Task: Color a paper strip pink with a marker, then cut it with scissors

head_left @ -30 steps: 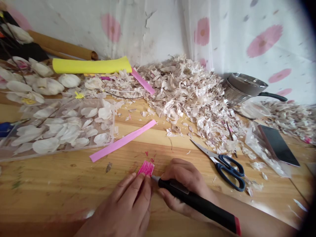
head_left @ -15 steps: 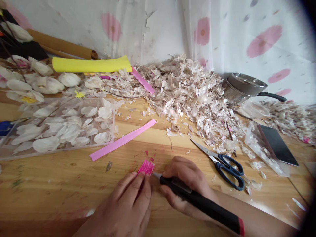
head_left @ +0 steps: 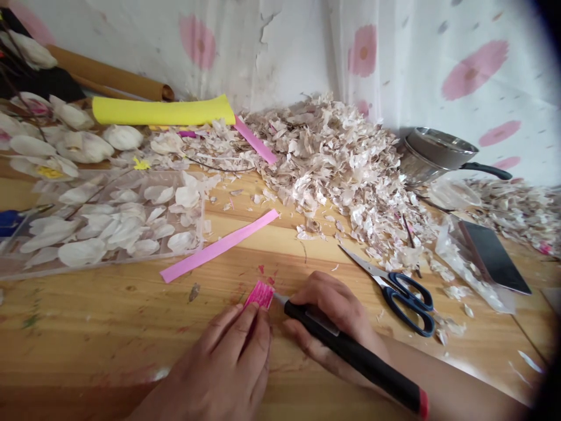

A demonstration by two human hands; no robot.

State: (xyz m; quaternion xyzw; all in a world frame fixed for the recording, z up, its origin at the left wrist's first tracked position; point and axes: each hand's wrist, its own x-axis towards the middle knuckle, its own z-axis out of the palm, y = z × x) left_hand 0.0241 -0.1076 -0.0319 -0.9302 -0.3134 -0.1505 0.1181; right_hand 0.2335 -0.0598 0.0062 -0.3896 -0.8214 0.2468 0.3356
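Observation:
A small magenta piece of paper (head_left: pixel 260 294) with streaky colouring lies on the wooden table, its lower part hidden under fingertips. My left hand (head_left: pixel 234 351) holds it down with the fingers close together. In my right hand (head_left: pixel 335 327) is a thick black marker pen (head_left: pixel 355 354) with a grey cone tip and a red end. Its tip is at the right edge of the magenta paper; I cannot tell whether they touch. Beyond the hands lies a flat pink paper strip (head_left: pixel 219 247). Dark-blue-handled scissors (head_left: pixel 403 298) rest open to the right.
A clear compartment box (head_left: pixel 202 222) of white petals stands at left. Behind are a yellow roll (head_left: pixel 162 111), another pink strip (head_left: pixel 255 140) and a heap of dry flakes (head_left: pixel 324 152). Metal pots (head_left: pixel 438 153) and a phone (head_left: pixel 495 257) are at right.
The marker pen's tip has moved slightly up along the right edge of the magenta paper. My left hand stays on the paper, almost unmoved. The view has shifted a little.

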